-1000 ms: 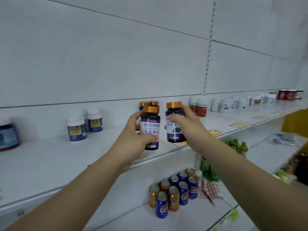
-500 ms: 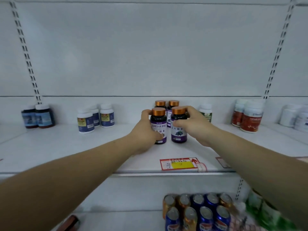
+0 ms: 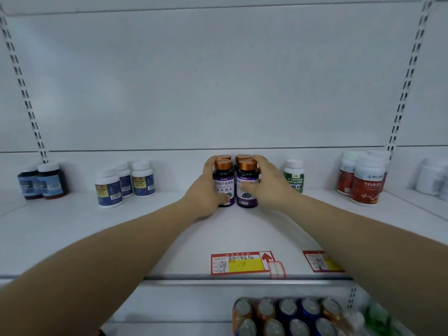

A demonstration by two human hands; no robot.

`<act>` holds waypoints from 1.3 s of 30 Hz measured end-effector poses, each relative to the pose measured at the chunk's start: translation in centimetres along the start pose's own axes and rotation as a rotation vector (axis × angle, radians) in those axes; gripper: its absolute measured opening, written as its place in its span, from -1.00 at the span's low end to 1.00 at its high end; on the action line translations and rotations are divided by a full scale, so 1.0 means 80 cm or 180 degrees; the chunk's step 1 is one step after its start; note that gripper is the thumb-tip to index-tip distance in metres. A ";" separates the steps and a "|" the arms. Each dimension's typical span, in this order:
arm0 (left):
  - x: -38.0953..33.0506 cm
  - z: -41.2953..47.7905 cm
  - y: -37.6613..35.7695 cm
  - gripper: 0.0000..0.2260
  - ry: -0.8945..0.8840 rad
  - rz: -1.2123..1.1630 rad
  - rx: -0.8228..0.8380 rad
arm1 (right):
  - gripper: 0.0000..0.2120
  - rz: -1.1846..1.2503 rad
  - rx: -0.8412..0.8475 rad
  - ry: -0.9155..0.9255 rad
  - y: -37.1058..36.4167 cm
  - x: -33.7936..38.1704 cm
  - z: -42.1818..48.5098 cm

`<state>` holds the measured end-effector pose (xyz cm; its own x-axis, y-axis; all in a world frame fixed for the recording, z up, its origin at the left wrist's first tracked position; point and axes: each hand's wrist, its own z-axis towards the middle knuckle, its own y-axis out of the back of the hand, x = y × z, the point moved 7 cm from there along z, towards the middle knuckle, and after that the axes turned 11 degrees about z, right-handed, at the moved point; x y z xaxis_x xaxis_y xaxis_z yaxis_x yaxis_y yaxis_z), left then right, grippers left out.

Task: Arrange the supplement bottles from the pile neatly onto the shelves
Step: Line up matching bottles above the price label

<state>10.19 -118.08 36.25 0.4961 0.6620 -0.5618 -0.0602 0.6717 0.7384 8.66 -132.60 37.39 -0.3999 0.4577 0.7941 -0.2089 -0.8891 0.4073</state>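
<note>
Pushed deeper since half a second ago: both dark purple-labelled supplement bottles with copper caps, now close against the two matching bottles at the back of the white metal shelf (image 3: 72, 238). Wrapped around the left front bottle (image 3: 223, 183): left hand (image 3: 206, 197), fingers curled behind its left side, thumb low across the label, grasping it. Closed on the right front bottle (image 3: 247, 186): right hand (image 3: 266, 187), fingers reaching over and behind the cap, thumb pressed across the label front. Both forearms stretched straight in from the shelf's front edge, converging toward the middle of the back edge, wrists low over the shelf surface. Both held bottles upright, bases on the shelf, side by side and nearly touching; directly behind them the back pair (image 3: 232, 158), only caps visible.

Open shelf room on both sides: to the left, bare surface up to three white bottles with blue and yellow labels (image 3: 123, 185), then two dark bottles with blue labels (image 3: 41, 183) nearer the left end. To the right, just beside the right hand, a white bottle with a green label (image 3: 294, 175) (partly hidden by the knuckles); farther right, white bottles with red labels (image 3: 366, 183). Wide bare strip along the front edge, broken only by a red and yellow price tag (image 3: 242, 264) and a second tag (image 3: 320, 261) half covered by the right forearm. Below, on the lower shelf, a cluster of blue and orange drink cans (image 3: 286, 316).
</note>
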 end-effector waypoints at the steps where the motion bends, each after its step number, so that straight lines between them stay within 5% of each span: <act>1: 0.001 0.000 -0.001 -0.20 -0.0001 -0.0002 0.0003 | -0.44 -0.0004 0.0014 0.0006 -0.001 -0.001 0.002; 10: 0.009 0.007 -0.007 -0.15 0.0074 0.0111 0.0098 | -0.46 -0.0626 0.0145 0.0112 -0.012 -0.003 0.010; 15: 0.016 -0.004 0.019 -0.08 0.0648 0.0315 0.0439 | -0.30 -0.1147 0.0364 -0.0278 -0.006 0.007 0.012; 22: 0.030 -0.091 0.114 -0.39 0.0663 0.1572 0.0873 | -0.31 -0.1991 0.0519 -0.0012 -0.045 0.105 0.009; 29: 0.143 -0.261 0.267 -0.39 0.1015 0.2077 0.0711 | -0.33 -0.1824 0.1243 0.0565 -0.300 0.239 -0.029; 39: 0.387 -0.596 0.466 -0.40 0.2364 0.2144 0.0664 | -0.39 -0.1043 0.2481 0.1603 -0.741 0.454 -0.200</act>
<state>-17.98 -56.71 28.56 -0.2510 0.9670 -0.0432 0.0590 0.0599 0.9965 -7.77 -63.19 34.85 -0.7985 0.4690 0.3773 0.1974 -0.3882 0.9002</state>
